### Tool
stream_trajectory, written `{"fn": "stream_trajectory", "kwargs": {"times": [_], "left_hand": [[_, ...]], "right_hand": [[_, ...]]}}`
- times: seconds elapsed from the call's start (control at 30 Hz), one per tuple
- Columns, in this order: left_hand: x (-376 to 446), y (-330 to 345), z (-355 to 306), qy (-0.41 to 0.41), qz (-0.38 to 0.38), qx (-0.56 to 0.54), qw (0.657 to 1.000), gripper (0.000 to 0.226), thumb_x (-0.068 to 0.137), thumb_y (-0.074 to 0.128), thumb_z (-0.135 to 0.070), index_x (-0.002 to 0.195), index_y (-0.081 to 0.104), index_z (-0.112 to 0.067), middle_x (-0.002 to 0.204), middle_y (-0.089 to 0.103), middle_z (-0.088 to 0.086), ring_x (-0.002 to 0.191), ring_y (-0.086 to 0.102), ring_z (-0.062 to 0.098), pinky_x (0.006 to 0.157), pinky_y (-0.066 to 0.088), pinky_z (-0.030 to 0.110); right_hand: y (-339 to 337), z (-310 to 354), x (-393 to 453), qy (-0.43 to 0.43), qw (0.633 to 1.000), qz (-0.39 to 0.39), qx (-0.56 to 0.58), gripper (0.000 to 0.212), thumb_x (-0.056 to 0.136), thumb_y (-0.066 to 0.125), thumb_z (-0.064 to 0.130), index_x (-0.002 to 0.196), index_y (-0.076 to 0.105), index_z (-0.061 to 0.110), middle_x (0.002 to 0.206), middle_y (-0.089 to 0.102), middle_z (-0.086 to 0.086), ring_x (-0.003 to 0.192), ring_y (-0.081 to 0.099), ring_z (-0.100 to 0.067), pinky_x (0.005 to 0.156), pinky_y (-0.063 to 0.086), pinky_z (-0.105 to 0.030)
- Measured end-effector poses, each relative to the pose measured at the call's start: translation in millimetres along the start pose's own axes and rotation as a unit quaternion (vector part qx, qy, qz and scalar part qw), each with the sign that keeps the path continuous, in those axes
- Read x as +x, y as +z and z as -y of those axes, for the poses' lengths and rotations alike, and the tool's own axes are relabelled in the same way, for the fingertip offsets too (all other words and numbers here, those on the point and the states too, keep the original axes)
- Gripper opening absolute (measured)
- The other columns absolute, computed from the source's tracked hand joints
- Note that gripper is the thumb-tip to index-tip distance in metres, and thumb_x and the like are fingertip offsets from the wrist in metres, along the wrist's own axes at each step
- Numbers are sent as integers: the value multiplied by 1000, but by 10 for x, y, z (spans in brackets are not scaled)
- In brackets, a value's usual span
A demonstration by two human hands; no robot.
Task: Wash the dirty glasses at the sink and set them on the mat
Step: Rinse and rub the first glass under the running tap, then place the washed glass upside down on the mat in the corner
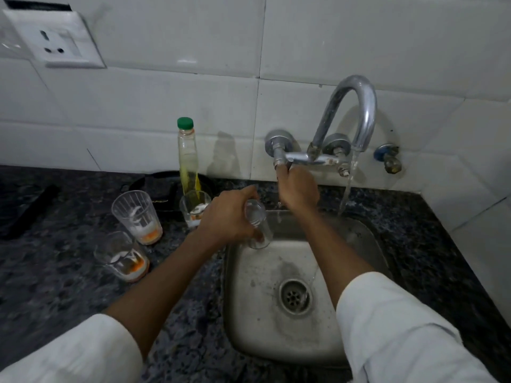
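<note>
The washing looks barely begun. Water runs from the tap point(356, 111) into the back right of the sink point(365, 236), and the person's right hand point(297, 189) is curled round the tap's left handle, gripping it. The left hand point(228, 217) grips a clear glass point(257, 225), tilted over the sink's left rim, not under the stream, which falls well to its right. I cannot tell whether this glass carries any residue; it looks clean or nearly so.

On the dark table point(69, 286) to the left stand three dirty glasses, each with orange and white dregs at the bottom: one nearest the front point(121, 257), one behind it point(138, 217), and one beside the left hand point(193, 207), just in front of a bottle point(188, 158) of yellow liquid with a green cap. So I count four glasses in all, one bottle, one tap, one sink.

A dark flat shape lies behind the bottle; whether that is the mat I cannot say. No glass sits on it, so by my reckoning all four are yet to be set down.
</note>
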State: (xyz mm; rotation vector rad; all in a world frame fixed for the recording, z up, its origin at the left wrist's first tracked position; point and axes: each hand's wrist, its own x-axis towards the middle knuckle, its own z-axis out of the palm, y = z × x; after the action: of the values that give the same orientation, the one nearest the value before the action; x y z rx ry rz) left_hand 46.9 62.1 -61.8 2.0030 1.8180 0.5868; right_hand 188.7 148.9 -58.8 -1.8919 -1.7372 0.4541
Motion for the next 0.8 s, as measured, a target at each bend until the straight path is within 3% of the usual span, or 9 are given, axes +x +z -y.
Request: {"fn": "stream_trajectory", "kwargs": {"times": [0.1, 0.2, 0.27, 0.33, 0.4, 0.5, 0.63, 0.73, 0.8], "left_hand": [[25, -26, 23, 9, 10, -20, 1000, 61, 42, 87, -52, 91, 58, -31, 90, 69, -9, 84, 66, 17, 70, 55, 38], [62, -70, 2, 21, 25, -24, 999, 72, 37, 83, -70, 94, 62, -31, 92, 70, -10, 85, 65, 15, 73, 55, 36], [52, -116, -68, 28, 31, -11, 999, 82, 37, 81, -78, 104, 63, -33, 100, 70, -9, 92, 64, 15, 77, 55, 35], [16, -136, -187, 36, 42, 3, 998, 91, 43, 80, -79, 119, 59, -32, 112, 68, -6, 101, 63, 18, 83, 53, 36], [-40, -117, -343, 36, 51, 20, 998, 93, 50, 77, -79, 126, 55, -29, 118, 67, -4, 106, 62, 19, 84, 51, 33], [-179, -58, -548, 24, 57, 0, 998, 88, 58, 74, -79, 126, 54, -28, 113, 65, -6, 100, 62, 16, 80, 48, 31], [-482, -21, -651, -12, 133, -242, 961, 54, 88, 68, -48, 132, 55, -20, 116, 67, -4, 96, 69, 11, 82, 56, 28], [-767, 4, -639, -63, 110, -332, 935, 32, 97, 61, -22, 127, 56, -12, 95, 67, -2, 68, 68, -3, 56, 50, 11], [-943, 38, -573, -82, 104, -322, 937, 25, 96, 63, -17, 121, 60, -13, 92, 68, -1, 71, 67, 3, 54, 48, 13]], "right_hand": [[-25, -110, -35, 33, 987, 72, 140, 60, 93, 38, 57, 77, 66, 7, 75, 70, -10, 70, 68, -31, 67, 57, -43], [-204, -346, -279, -1, 971, 160, 176, 19, 97, 48, 16, 102, 64, 7, 95, 68, -6, 86, 66, -24, 69, 51, -31], [-336, -544, -552, -24, 942, 262, 208, 34, 90, 58, 1, 122, 57, 15, 116, 64, 1, 101, 63, -14, 72, 50, -21], [-395, -662, -838, -56, 916, 324, 228, 55, 78, 75, 0, 121, 55, 27, 118, 62, 11, 106, 60, -2, 77, 51, -16], [-355, -670, -1048, -59, 920, 294, 251, 56, 68, 85, 3, 108, 58, 32, 106, 65, 16, 93, 63, 9, 75, 50, -10], [-304, -642, -1277, -46, 941, 170, 290, 49, 62, 90, 7, 99, 64, 26, 91, 68, 15, 78, 63, 14, 67, 47, -8], [-439, -789, -1429, -32, 965, 106, 237, 40, 58, 91, 12, 84, 63, 26, 73, 64, 13, 62, 60, 10, 53, 41, -7], [-541, -917, -1523, 8, 970, 93, 226, 53, 46, 89, 24, 94, 69, 21, 84, 71, 5, 74, 67, -8, 65, 53, -24], [-595, -976, -1572, 6, 969, 99, 225, 62, 36, 84, 32, 95, 70, 20, 83, 73, 4, 75, 70, -14, 69, 56, -32]]}}
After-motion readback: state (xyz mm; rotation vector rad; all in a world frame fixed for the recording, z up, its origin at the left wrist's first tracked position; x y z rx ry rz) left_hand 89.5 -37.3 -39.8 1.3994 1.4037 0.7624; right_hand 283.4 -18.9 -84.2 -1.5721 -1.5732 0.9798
